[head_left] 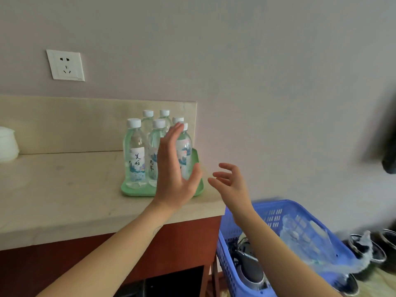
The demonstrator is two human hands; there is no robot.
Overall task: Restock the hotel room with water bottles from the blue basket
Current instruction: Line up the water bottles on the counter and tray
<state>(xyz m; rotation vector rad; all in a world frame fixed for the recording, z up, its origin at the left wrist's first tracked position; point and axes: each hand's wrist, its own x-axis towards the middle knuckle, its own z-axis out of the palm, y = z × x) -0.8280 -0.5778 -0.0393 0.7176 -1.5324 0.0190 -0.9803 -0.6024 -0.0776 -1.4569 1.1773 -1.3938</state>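
**Six bottles on the green tray, both hands empty**

I count six water bottles (135, 154) standing upright on the green tray (137, 189), all with white caps, packed in two rows at the right end of the pale stone counter (64, 189). The labels carry Chinese brush characters over a blue-and-pink skyline print; on the front-left bottle I read 美好, and the next label is partly blocked, so I cannot read it fully.

My left hand (173, 179) is spread flat with fingers straight, held in front of the front-right bottle, gripping nothing; I cannot tell whether it touches the plastic. My right hand (231, 183) hangs just right of the tray, fingers loosely curled and apart, also empty.

One blue basket (233, 224) sits below the counter's right end. Inside I see dark objects and a blurred clear plastic wrap; I cannot count any bottles in it.

One white wall socket (65, 65) is above the counter, and one white vessel (7, 144) sits at the far left edge.
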